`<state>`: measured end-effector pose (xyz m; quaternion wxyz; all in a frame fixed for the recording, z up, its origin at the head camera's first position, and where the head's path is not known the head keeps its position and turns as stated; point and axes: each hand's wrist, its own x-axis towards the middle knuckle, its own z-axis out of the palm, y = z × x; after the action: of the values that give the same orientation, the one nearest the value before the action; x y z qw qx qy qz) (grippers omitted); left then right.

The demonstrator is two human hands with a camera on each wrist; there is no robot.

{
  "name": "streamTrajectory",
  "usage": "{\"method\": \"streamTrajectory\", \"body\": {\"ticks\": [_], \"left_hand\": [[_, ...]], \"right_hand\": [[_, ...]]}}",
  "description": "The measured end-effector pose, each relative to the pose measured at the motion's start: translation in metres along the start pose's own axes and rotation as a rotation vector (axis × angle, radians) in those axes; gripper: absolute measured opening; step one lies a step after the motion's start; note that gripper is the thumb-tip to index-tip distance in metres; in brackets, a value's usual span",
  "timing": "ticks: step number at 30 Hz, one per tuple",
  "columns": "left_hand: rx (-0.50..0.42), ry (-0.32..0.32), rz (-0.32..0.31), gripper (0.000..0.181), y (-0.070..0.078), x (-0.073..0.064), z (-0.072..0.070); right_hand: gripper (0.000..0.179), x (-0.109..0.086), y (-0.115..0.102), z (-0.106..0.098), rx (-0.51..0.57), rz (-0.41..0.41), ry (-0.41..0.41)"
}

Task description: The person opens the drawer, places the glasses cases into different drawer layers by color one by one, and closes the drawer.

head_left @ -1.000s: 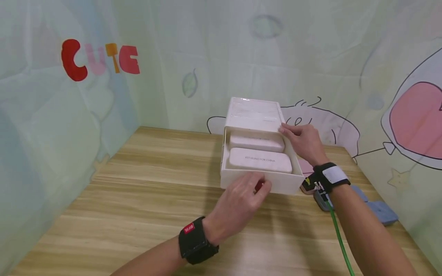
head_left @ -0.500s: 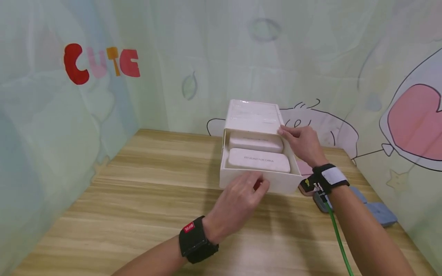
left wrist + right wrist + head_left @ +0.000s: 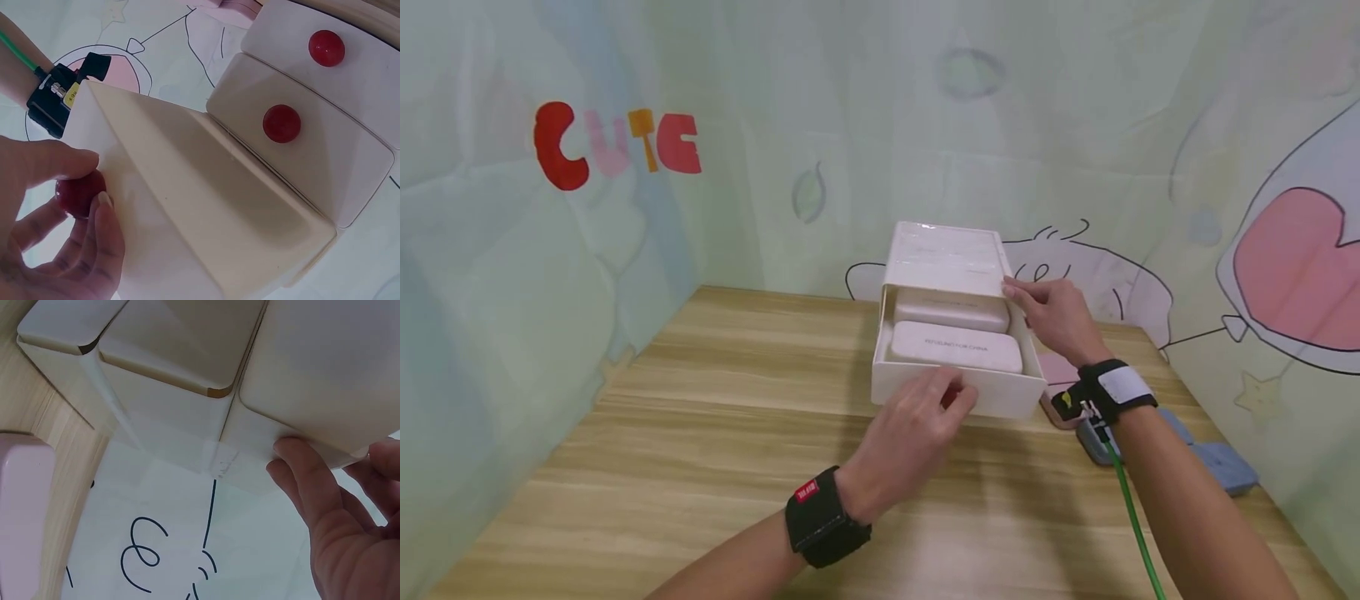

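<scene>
Glossy red knob point(image 3: 80, 192), smooth plastic-looking white drawer unit point(image 3: 946, 254), wood-grain tabletop point(image 3: 722, 417), creased cloth-like backdrop point(image 3: 880, 117).

Spelling "CUTE" in multicoloured letters point(image 3: 643, 127) across the left backdrop point(image 3: 527, 267) | reading "FOR CHINA" on the front white case point(image 3: 957, 347), after a blurred word | carrying blurred print on the rear white case point(image 3: 952, 313) | showing unreadable text on the red tag point(image 3: 806, 490) of the left wristband point(image 3: 823, 529) and the yellow label point(image 3: 72, 95)
</scene>
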<state>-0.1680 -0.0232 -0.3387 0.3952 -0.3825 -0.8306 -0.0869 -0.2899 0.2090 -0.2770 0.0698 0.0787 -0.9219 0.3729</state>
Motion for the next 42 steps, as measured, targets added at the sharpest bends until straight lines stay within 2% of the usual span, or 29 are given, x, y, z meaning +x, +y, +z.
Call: {"method": "streamTrajectory", "body": {"ticks": [6,11,25,42], "left_hand": [[0.002,-0.022,-0.017,0.025,-0.003,0.0,0.001],[0.0,-0.03,-0.025,0.028,-0.005,0.001,0.001],[0.002,-0.023,-0.028,0.023,-0.012,0.007,0.007],[-0.012,-0.016,-0.043,0.022,-0.022,0.016,0.022]], "right_hand": [[0.057,0.001,0.001,-0.001,0.055,0.017,-0.04],[0.057,0.001,0.0,0.001,0.069,0.025,-0.039],[0.056,0.001,0.002,0.001,0.059,0.016,-0.03],[0.053,0.003,0.006,0.001,0.052,-0.008,-0.011]]}}
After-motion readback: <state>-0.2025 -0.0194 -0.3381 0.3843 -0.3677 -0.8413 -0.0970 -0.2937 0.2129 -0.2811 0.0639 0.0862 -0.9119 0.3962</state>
